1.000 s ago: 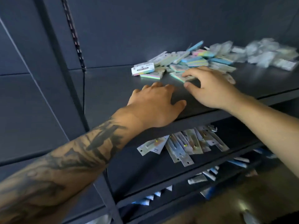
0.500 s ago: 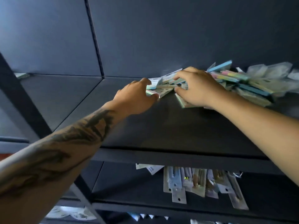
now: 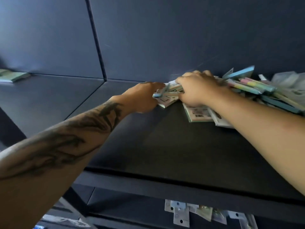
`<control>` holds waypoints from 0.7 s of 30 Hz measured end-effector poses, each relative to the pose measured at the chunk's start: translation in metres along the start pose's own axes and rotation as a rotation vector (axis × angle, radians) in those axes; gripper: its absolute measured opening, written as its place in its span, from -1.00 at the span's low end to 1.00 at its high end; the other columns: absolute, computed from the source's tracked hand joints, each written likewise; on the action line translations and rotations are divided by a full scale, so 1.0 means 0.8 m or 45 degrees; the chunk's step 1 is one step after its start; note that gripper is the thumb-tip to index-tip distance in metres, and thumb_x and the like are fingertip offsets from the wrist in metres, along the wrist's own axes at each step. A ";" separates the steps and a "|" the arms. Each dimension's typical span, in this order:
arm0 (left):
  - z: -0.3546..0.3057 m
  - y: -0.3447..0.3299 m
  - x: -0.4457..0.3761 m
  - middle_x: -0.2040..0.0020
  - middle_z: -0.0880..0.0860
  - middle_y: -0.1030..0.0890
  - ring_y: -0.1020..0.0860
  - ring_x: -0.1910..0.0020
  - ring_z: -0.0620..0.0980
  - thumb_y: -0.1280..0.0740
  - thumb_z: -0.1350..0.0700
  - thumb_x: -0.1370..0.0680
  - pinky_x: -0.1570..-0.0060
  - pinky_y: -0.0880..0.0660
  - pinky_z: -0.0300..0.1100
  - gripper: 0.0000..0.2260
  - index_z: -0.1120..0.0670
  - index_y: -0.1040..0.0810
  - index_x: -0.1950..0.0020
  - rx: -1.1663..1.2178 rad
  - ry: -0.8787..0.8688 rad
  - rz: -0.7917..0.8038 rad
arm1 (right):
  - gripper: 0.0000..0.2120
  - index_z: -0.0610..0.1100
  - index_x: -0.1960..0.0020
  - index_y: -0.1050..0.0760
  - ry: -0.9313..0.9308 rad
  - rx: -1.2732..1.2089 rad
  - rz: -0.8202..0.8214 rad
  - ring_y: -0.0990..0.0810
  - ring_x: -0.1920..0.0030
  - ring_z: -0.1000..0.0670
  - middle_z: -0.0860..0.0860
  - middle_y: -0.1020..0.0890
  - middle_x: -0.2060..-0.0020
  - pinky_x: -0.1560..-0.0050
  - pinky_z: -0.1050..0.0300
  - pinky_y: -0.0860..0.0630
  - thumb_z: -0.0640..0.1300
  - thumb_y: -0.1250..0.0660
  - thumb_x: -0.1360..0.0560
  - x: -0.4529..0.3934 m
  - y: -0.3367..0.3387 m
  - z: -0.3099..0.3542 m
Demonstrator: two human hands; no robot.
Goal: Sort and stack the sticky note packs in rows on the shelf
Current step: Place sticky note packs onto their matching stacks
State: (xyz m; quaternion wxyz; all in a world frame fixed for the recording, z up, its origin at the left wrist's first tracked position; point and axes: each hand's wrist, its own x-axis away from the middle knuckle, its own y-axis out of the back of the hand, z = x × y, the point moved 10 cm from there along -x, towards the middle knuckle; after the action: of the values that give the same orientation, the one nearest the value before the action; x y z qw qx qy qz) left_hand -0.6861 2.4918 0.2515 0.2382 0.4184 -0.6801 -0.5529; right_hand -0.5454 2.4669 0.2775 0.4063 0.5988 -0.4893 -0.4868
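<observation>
At far right of the shelf [image 3: 165, 146], both hands clutch sticky note packs [image 3: 168, 95]: left hand [image 3: 143, 98], right hand [image 3: 196, 90]. Best lift one matching bundle, edges squared.

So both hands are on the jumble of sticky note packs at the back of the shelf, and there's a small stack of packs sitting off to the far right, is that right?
Not quite. In the head view the small stack of packs sits off to the far left, not the right. The rest holds: the left hand and right hand are both on the jumble of sticky note packs at the back of the shelf.
</observation>
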 end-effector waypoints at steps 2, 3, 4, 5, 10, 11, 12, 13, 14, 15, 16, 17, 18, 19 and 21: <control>-0.002 0.005 0.003 -0.50 -0.02 -0.47 -0.47 -0.41 0.14 -0.25 0.18 -0.55 -0.28 -0.51 0.07 -0.40 -0.22 -0.33 -0.55 -0.087 -0.011 -0.075 | -0.64 0.06 -0.26 -0.49 0.016 0.011 -0.063 -0.47 -0.29 -0.18 -0.04 -0.55 -0.24 -0.26 -0.14 -0.33 -0.06 -0.33 -0.46 0.003 0.009 0.001; -0.004 0.008 0.006 -0.49 -0.03 -0.47 -0.48 -0.39 0.13 -0.26 0.19 -0.55 -0.24 -0.53 0.06 -0.40 -0.23 -0.33 -0.55 -0.114 -0.011 -0.102 | -0.66 0.06 -0.24 -0.49 0.025 -0.001 -0.098 -0.48 -0.27 -0.18 -0.04 -0.56 -0.22 -0.24 -0.13 -0.34 -0.10 -0.33 -0.47 0.006 0.016 0.002; -0.006 0.009 0.010 -0.48 -0.03 -0.48 -0.50 -0.37 0.13 -0.26 0.20 -0.56 -0.18 -0.55 0.05 -0.40 -0.25 -0.33 -0.54 -0.138 -0.014 -0.120 | -0.69 0.05 -0.21 -0.49 0.036 -0.014 -0.136 -0.48 -0.24 -0.19 -0.05 -0.57 -0.19 -0.22 -0.12 -0.34 -0.13 -0.33 -0.48 0.009 0.021 0.004; -0.008 0.011 0.014 -0.47 -0.03 -0.49 -0.51 -0.35 0.13 -0.25 0.19 -0.56 -0.15 -0.55 0.04 -0.41 -0.26 -0.33 -0.54 -0.161 -0.012 -0.141 | -0.71 0.04 -0.18 -0.48 0.052 -0.017 -0.176 -0.49 -0.21 -0.20 -0.05 -0.57 -0.15 -0.21 -0.12 -0.35 -0.16 -0.32 -0.48 0.012 0.026 0.006; -0.009 0.029 0.048 -0.41 0.02 -0.54 -0.53 -0.31 0.16 -0.23 0.12 -0.62 -0.01 -0.46 -0.02 -0.49 -0.26 -0.32 -0.54 -0.277 0.033 -0.292 | -0.63 -0.01 -0.21 -0.48 0.134 -0.022 -0.321 -0.52 -0.16 -0.22 -0.08 -0.58 -0.10 -0.14 -0.15 -0.41 -0.29 -0.26 -0.46 0.031 0.038 0.015; -0.011 0.031 0.058 -0.40 0.02 -0.55 -0.54 -0.30 0.17 -0.24 0.11 -0.64 0.01 -0.45 -0.02 -0.50 -0.26 -0.33 -0.53 -0.291 0.025 -0.319 | -0.62 -0.02 -0.22 -0.49 0.146 -0.018 -0.344 -0.53 -0.15 -0.23 -0.09 -0.58 -0.10 -0.12 -0.14 -0.42 -0.31 -0.25 -0.46 0.035 0.039 0.016; -0.012 0.033 0.068 -0.39 0.02 -0.56 -0.54 -0.29 0.17 -0.24 0.11 -0.65 0.01 -0.45 -0.02 -0.52 -0.27 -0.34 -0.52 -0.297 0.019 -0.344 | -0.61 -0.03 -0.22 -0.51 0.152 -0.018 -0.369 -0.53 -0.13 -0.24 -0.10 -0.57 -0.09 -0.08 -0.12 -0.43 -0.33 -0.24 -0.46 0.040 0.039 0.017; -0.012 0.037 0.079 -0.38 0.02 -0.58 -0.54 -0.29 0.16 -0.23 0.11 -0.65 -0.01 -0.47 0.00 -0.54 -0.27 -0.37 -0.51 -0.294 0.018 -0.375 | -0.61 -0.05 -0.21 -0.52 0.150 -0.027 -0.397 -0.54 -0.11 -0.25 -0.11 -0.57 -0.08 -0.02 -0.09 -0.42 -0.35 -0.23 -0.46 0.045 0.042 0.017; -0.011 0.040 0.089 -0.37 0.01 -0.59 -0.54 -0.30 0.16 -0.23 0.11 -0.65 -0.05 -0.50 0.01 -0.56 -0.26 -0.40 -0.49 -0.283 0.023 -0.402 | -0.61 -0.07 -0.20 -0.53 0.141 -0.044 -0.422 -0.55 -0.09 -0.27 -0.11 -0.57 -0.07 0.04 -0.06 -0.40 -0.36 -0.23 -0.46 0.051 0.044 0.017; -0.011 0.042 0.099 -0.37 0.00 -0.59 -0.54 -0.31 0.15 -0.22 0.12 -0.64 -0.09 -0.51 0.02 -0.57 -0.24 -0.43 -0.47 -0.267 0.025 -0.425 | -0.62 -0.09 -0.20 -0.53 0.127 -0.068 -0.446 -0.56 -0.07 -0.28 -0.12 -0.56 -0.07 0.08 -0.04 -0.40 -0.38 -0.23 -0.45 0.056 0.046 0.016; -0.012 0.042 0.108 -0.36 0.00 -0.60 -0.53 -0.31 0.14 -0.22 0.13 -0.64 -0.12 -0.52 0.02 -0.57 -0.22 -0.46 -0.46 -0.248 0.023 -0.435 | -0.62 -0.10 -0.20 -0.52 0.110 -0.101 -0.466 -0.57 -0.06 -0.28 -0.13 -0.56 -0.07 0.11 -0.04 -0.43 -0.39 -0.24 -0.45 0.062 0.048 0.015; -0.014 0.041 0.115 -0.36 0.01 -0.60 -0.53 -0.31 0.14 -0.23 0.15 -0.63 -0.14 -0.52 0.01 -0.57 -0.19 -0.48 -0.45 -0.225 0.015 -0.430 | -0.62 -0.11 -0.21 -0.51 0.093 -0.139 -0.479 -0.57 -0.05 -0.29 -0.13 -0.55 -0.08 0.11 -0.06 -0.47 -0.40 -0.25 -0.46 0.068 0.050 0.015; -0.017 0.039 0.121 -0.35 0.01 -0.60 -0.54 -0.30 0.14 -0.24 0.16 -0.62 -0.16 -0.53 0.02 -0.58 -0.17 -0.49 -0.44 -0.201 0.002 -0.416 | -0.61 -0.11 -0.23 -0.50 0.079 -0.178 -0.484 -0.58 -0.05 -0.30 -0.13 -0.53 -0.10 0.10 -0.10 -0.51 -0.41 -0.25 -0.47 0.075 0.051 0.016; -0.018 0.037 0.127 -0.34 0.03 -0.60 -0.55 -0.28 0.15 -0.25 0.17 -0.60 -0.17 -0.54 0.04 -0.57 -0.16 -0.51 -0.43 -0.181 -0.016 -0.405 | -0.60 -0.11 -0.24 -0.50 0.073 -0.217 -0.484 -0.58 -0.05 -0.30 -0.13 -0.51 -0.12 0.09 -0.13 -0.53 -0.41 -0.25 -0.48 0.082 0.050 0.018; -0.022 0.037 0.142 -0.33 0.04 -0.60 -0.56 -0.25 0.17 -0.25 0.19 -0.60 -0.17 -0.55 0.08 -0.57 -0.15 -0.51 -0.43 -0.164 -0.052 -0.400 | -0.58 -0.07 -0.28 -0.49 0.090 -0.295 -0.494 -0.57 -0.06 -0.28 -0.10 -0.48 -0.14 0.07 -0.14 -0.55 -0.40 -0.24 -0.49 0.097 0.049 0.024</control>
State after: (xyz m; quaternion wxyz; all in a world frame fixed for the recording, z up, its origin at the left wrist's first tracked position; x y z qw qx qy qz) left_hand -0.7420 2.3886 0.2684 0.1613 0.4919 -0.5744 -0.6341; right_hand -0.5680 2.3826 0.2973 0.3880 0.6475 -0.2914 -0.5876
